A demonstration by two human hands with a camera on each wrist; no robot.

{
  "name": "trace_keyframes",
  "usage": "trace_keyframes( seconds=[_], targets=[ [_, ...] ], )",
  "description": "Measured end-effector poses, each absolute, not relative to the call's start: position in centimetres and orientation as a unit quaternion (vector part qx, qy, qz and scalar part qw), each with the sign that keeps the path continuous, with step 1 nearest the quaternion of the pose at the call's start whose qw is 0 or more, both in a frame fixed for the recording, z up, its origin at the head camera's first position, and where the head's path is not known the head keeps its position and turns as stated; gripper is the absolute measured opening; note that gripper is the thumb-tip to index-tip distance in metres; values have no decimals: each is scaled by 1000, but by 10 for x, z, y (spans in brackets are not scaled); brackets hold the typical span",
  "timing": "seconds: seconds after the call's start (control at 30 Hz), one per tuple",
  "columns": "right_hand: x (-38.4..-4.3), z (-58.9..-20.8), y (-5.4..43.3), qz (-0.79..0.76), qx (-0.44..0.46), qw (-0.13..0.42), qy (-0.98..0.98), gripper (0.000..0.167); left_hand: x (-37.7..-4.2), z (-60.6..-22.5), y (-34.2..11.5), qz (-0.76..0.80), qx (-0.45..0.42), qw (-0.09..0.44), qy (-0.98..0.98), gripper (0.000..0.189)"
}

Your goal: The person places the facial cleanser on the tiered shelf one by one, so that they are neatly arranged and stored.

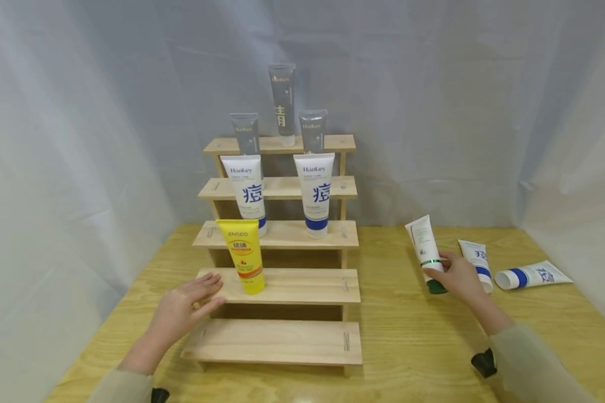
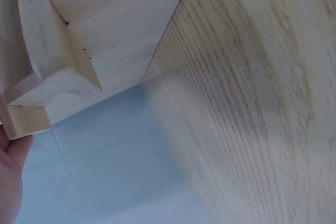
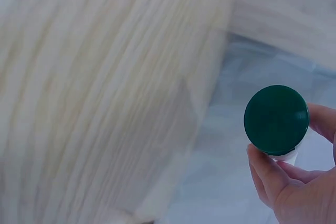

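My left hand (image 1: 178,308) rests on the left end of a stepped wooden display rack (image 1: 287,341), fingers extended and thumb by the plank's front edge. Close to those fingers, a yellow squeeze tube (image 1: 244,254) stands on its cap, leaning slightly. Off to the right, my right hand (image 1: 459,277) grips a white squeeze tube (image 1: 424,240) with a green cap (image 3: 276,120), raised over the table and tilted, cap down. Beside this hand lie one white tube with a blue band (image 1: 476,257) and another (image 1: 534,275) on its side, cap toward the hand.
Two white tubes (image 1: 244,187) (image 1: 316,193) stand on the rack's middle step. Three grey tubes, one highest (image 1: 283,101) and two lower (image 1: 246,134) (image 1: 312,131), stand above. Pale sheeting (image 1: 433,112) hangs behind and beside the wooden table (image 1: 393,347).
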State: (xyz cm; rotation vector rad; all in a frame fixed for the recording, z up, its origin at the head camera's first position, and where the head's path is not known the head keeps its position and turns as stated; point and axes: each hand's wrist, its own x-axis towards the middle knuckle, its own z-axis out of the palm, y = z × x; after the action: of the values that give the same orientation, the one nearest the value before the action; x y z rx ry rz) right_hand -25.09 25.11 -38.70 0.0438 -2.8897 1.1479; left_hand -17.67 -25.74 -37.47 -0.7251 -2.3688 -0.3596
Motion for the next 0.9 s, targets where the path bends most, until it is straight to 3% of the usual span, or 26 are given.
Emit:
trace_keyframes(
  seconds=[0.23, 0.47, 0.9],
  targets=[
    [-249, -398, 245, 435, 4, 54, -899, 69, -176, -373, -258, -138, -281, 317, -895, 39],
    [-282, -462, 268, 454, 32, 97, -885, 74, -177, -372, -258, -136, -283, 322, -893, 39],
    [-190, -353, 199, 515, 52, 50, -854, 62, -176, -373, -257, -139, -285, 322, -892, 39]
  ],
)
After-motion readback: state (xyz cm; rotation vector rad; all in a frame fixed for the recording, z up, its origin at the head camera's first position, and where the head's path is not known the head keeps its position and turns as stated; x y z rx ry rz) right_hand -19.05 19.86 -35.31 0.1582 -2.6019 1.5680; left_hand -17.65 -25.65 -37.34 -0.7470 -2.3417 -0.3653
